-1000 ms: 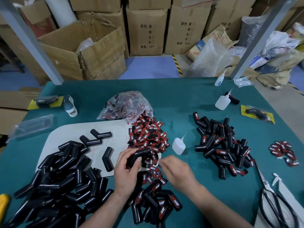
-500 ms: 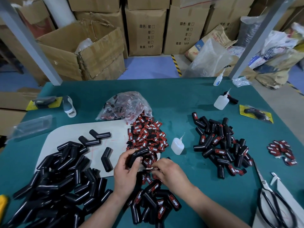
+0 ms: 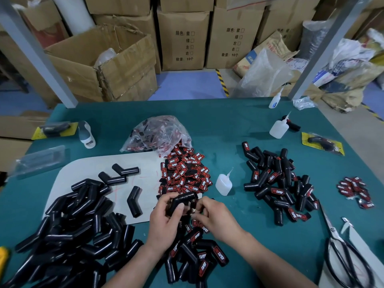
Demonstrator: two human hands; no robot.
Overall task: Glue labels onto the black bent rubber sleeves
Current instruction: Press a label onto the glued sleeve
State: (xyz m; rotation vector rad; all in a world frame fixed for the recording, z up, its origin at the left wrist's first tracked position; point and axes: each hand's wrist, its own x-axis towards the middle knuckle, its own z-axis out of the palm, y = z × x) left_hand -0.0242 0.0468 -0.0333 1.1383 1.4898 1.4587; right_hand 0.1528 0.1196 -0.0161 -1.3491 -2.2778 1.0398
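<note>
The black bent rubber sleeve (image 3: 184, 201) is partly covered by the grip of the left hand (image 3: 166, 223), so its lower end is hidden. The curled fingertips of the right hand (image 3: 216, 217) meet the sleeve at its 3 o'clock side. Whether they pinch anything cannot be determined.

Directions below are taken from the hands.
- At 4 o'clock, the black-handled metal scissors (image 3: 337, 235) are cut by the bottom edge.
- At 8 o'clock, the yellow object (image 3: 3, 258) is cut by the left edge and cannot be identified.
- At 7 o'clock, the heap of unlabelled black sleeves (image 3: 68, 235) runs off the bottom edge.
- At 11 o'clock, the contents of the clear plastic bag (image 3: 158, 133) are blurred by its film.

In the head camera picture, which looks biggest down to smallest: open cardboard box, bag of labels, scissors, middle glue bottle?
1. open cardboard box, far back yet largest.
2. bag of labels and scissors: about alike; scissors lie nearer, so unranked.
3. middle glue bottle, smallest.
</note>
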